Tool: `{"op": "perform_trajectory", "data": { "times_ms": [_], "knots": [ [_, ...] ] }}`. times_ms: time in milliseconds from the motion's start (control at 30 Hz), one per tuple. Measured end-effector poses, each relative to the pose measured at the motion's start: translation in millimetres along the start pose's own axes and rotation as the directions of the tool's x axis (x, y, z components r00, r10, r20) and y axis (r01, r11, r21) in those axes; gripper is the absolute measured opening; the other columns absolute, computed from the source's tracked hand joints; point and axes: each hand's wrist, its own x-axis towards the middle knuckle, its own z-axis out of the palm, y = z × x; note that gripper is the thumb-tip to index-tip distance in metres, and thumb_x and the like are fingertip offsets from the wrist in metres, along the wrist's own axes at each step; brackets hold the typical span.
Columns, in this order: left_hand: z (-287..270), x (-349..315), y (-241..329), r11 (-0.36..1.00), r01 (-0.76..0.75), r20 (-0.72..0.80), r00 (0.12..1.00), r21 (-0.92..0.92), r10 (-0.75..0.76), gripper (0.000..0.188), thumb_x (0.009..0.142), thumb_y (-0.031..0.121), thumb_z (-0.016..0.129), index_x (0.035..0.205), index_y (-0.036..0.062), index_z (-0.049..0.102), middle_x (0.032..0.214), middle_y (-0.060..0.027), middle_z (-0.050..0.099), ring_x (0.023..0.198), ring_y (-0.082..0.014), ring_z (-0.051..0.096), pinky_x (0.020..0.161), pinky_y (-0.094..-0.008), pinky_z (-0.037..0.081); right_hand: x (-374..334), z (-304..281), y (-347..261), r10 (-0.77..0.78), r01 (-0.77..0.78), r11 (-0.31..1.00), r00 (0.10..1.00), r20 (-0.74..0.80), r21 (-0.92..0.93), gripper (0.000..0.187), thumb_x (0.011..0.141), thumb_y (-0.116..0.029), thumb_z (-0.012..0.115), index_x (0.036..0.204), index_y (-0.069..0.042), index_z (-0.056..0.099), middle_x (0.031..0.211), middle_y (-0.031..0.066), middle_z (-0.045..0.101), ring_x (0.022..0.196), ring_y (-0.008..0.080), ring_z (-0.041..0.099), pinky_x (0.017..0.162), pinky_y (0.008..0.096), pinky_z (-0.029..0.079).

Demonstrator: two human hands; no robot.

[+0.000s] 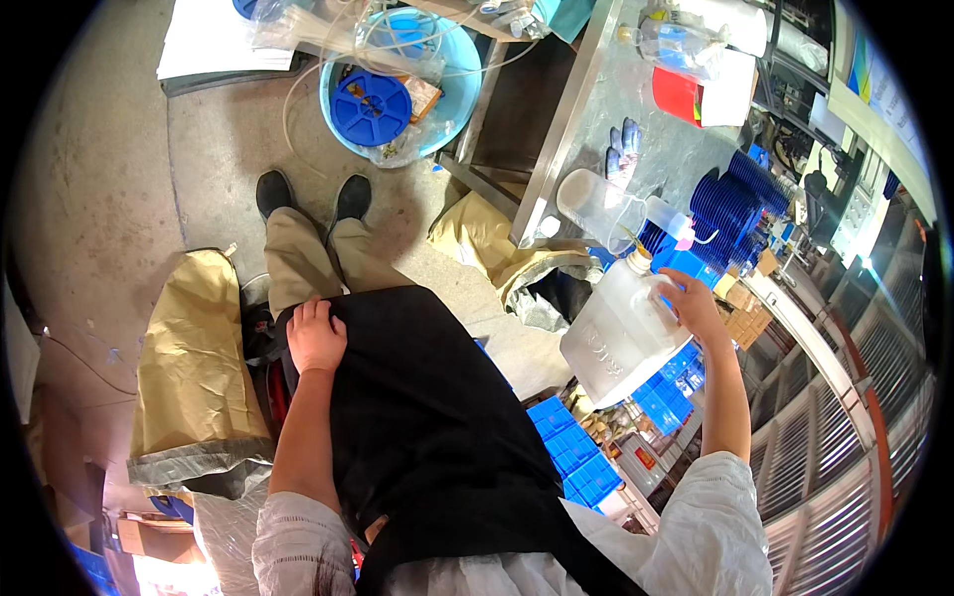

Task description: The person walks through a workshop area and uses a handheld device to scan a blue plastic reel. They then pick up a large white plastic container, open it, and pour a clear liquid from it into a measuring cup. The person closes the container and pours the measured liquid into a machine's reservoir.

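Observation:
My right hand (688, 303) is closed on the handle side of a translucent white plastic jug (621, 333). The jug's uncapped mouth points toward a clear plastic beaker (588, 204) at the corner of the metal table. Mouth and beaker rim overlap in view; I cannot tell whether they touch or whether liquid is flowing. Beside the beaker is a squeeze bottle (668, 219) with a pink collar and a bent spout. A small white cap (549, 226) lies near the table's edge. My left hand (317, 336) rests on the black apron (417, 417) over my thigh, fingers laid out, holding nothing.
The metal table (576, 129) bears a patterned glove (623, 149), a red-and-white box (701, 97) and blue ribbed parts (730, 214). A light-blue tub (462, 89) with a blue reel (370, 107) stands on the floor. Tan sacks (194, 358) and blue crates (576, 452) are close by.

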Motion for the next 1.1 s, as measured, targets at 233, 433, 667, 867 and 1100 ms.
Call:
{"op": "perform_trajectory", "data": {
  "times_ms": [233,433,667,867,1100],
  "knots": [
    [-0.2,-0.6,-5.1,1.0,-0.013,-0.009,1.0,-0.008,0.013,0.024,0.076,0.021,0.059,0.098,0.0097,0.058,0.112,-0.0046,0.058,0.106,-0.0253,0.053,0.09,-0.0403,0.043,2.2,3.5,3.0,-0.025,0.025,1.0,1.0,-0.011,0.016,0.039,0.084,-0.026,0.064,0.118,-0.007,0.063,0.056,-0.0022,0.047,0.048,0.006,0.043,0.042,0.0251,0.036],
    [-1.3,-1.1,-5.1,1.0,-0.011,-0.008,1.0,-0.015,0.011,0.024,0.076,0.02,0.059,0.097,0.0099,0.058,0.111,-0.0046,0.058,0.106,-0.0252,0.053,0.089,-0.0401,0.043,0.7,3.4,-0.2,-0.021,0.021,0.999,1.0,0.005,0.039,0.038,0.085,-0.023,0.063,0.118,-0.006,0.063,0.056,-0.002,0.047,0.048,0.0061,0.042,0.042,0.0252,0.035],
    [1.0,-2.0,-6.9,1.0,-0.024,-0.046,0.999,-0.021,0.023,0.023,0.077,0.019,0.058,0.098,0.0111,0.059,0.11,-0.0032,0.058,0.104,-0.0251,0.053,0.087,-0.04,0.044,1.3,7.1,3.7,-0.009,0.008,0.998,1.0,0.023,0.063,0.038,0.085,-0.022,0.062,0.119,-0.005,0.062,0.056,-0.0025,0.046,0.048,0.0059,0.041,0.043,0.0255,0.034],
    [0.9,-1.6,-6.8,0.999,-0.032,-0.043,0.999,-0.023,0.031,0.023,0.076,0.019,0.058,0.098,0.0105,0.059,0.109,-0.0031,0.058,0.104,-0.0249,0.054,0.087,-0.0395,0.044,-1.8,6.5,0.0,0.025,-0.026,0.997,1.0,0.019,0.077,0.038,0.086,-0.023,0.063,0.12,-0.006,0.062,0.056,-0.0035,0.046,0.049,0.0054,0.041,0.043,0.0248,0.034],
    [1.8,-1.6,-6.9,0.999,-0.04,-0.041,0.998,-0.015,0.039,0.023,0.076,0.018,0.059,0.098,0.0097,0.058,0.109,-0.0038,0.058,0.104,-0.025,0.054,0.086,-0.0395,0.044,-3.4,5.8,-1.1,0.01,-0.01,0.996,1.0,0.007,0.087,0.036,0.087,-0.023,0.063,0.119,-0.006,0.063,0.056,-0.0033,0.046,0.049,0.005,0.041,0.042,0.0243,0.035]
  ]
}}
